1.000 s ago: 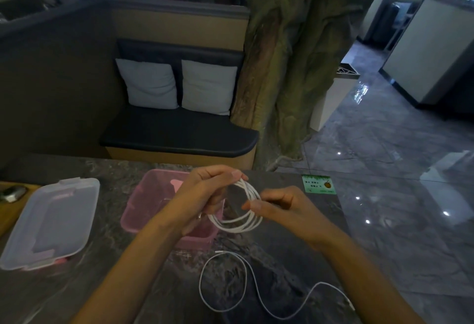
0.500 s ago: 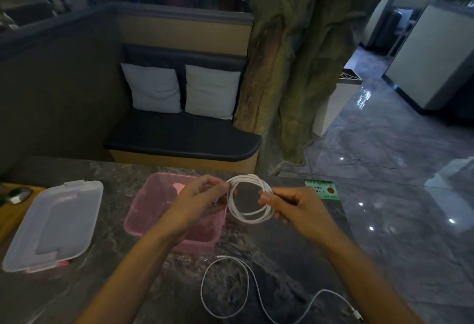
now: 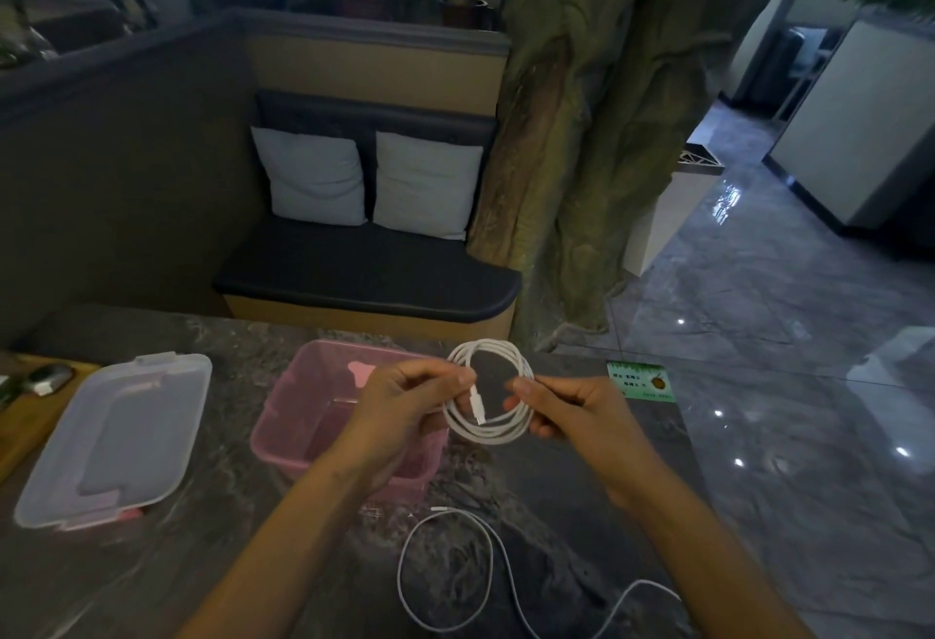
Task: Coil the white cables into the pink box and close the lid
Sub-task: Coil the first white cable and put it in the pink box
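Observation:
A coiled white cable (image 3: 493, 433) is held upright between both hands, just right of the pink box (image 3: 298, 385). My left hand (image 3: 399, 410) pinches the coil's left side, where a plug end hangs inside the ring. My right hand (image 3: 577, 410) pinches its right side. The pink box stands open on the dark marble table, partly hidden by my left hand. Its clear lid (image 3: 116, 441) lies flat to the left. A second white cable (image 3: 445, 567) lies loose on the table near me, in one loop with a tail running right.
A green card (image 3: 642, 381) lies at the table's (image 3: 227, 562) right edge. A wooden board (image 3: 25, 416) with a small dark object sits at far left. Beyond the table are a bench with two pillows, a tree trunk and glossy floor.
The coil has turned from lying flat between my hands to standing upright as a full ring. Both hands rose slightly and now pinch opposite sides. The loose cable has not moved.

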